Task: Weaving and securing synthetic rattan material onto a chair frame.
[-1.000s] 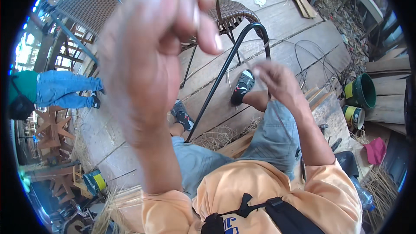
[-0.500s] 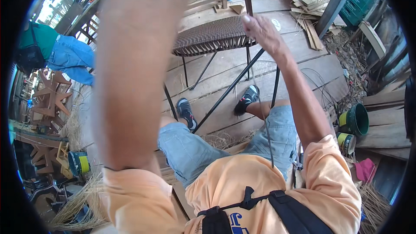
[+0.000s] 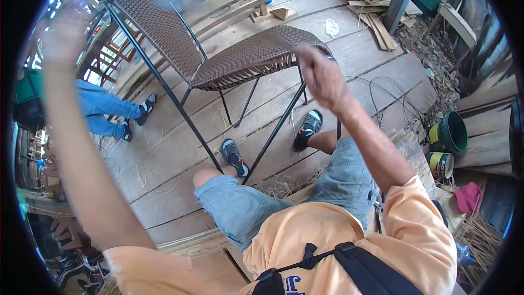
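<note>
A chair with a thin dark metal frame and brown woven seat and back (image 3: 245,57) stands in front of me, between and beyond my feet. My right hand (image 3: 323,81) is at the seat's right end, fingers curled closed against the woven edge. What they grip is hidden behind the knuckles. My left hand (image 3: 65,35) is raised far out to the left, past the chair's back. It is smeared by motion, so its fingers and anything in them cannot be made out. Pale loops of weaving show along the seat's near edge.
Another person in blue jeans (image 3: 103,106) stands at the left. Wood pieces (image 3: 376,0) lie at the back right beside a post (image 3: 403,3). Green buckets (image 3: 448,134) sit at the right. A thin dark strand (image 3: 382,84) loops over the plank floor (image 3: 169,158).
My left arm has swung from up in front of me out to the far left, uncovering the chair's back. My right hand stays by the seat's right end, slightly lower and more curled.
</note>
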Action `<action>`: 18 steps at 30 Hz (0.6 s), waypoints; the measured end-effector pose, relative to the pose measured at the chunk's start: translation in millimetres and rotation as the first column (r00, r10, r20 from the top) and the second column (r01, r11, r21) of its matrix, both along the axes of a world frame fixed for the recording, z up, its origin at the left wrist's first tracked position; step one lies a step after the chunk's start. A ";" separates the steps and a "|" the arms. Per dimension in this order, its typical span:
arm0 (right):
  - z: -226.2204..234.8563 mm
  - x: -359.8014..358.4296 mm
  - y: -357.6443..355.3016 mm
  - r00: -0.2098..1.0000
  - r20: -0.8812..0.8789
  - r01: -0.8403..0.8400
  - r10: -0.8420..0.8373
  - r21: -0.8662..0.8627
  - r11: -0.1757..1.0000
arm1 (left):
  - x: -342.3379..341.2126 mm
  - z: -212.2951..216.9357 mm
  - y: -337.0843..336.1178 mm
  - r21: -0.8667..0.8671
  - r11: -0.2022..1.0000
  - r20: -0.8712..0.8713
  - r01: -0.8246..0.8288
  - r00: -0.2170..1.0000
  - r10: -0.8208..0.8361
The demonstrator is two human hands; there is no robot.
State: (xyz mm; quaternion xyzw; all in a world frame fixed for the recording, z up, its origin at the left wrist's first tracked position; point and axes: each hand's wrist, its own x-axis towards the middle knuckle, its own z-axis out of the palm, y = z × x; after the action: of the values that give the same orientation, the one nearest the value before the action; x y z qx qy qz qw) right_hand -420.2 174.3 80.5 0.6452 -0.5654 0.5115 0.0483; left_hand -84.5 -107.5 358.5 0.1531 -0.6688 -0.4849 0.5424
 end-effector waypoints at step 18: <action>64.7 -46.1 -69.4 0.678 0.651 -0.598 0.341 0.221 0.770 | -261.4 -293.9 134.5 -0.508 0.801 0.632 0.318 0.769 0.096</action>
State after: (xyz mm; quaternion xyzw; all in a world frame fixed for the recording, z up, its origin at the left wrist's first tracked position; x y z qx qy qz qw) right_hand -466.4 104.9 145.2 0.5795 -0.4574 0.5429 -0.4001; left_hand -345.9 27.0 64.6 0.0884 -0.9347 -0.2065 0.2754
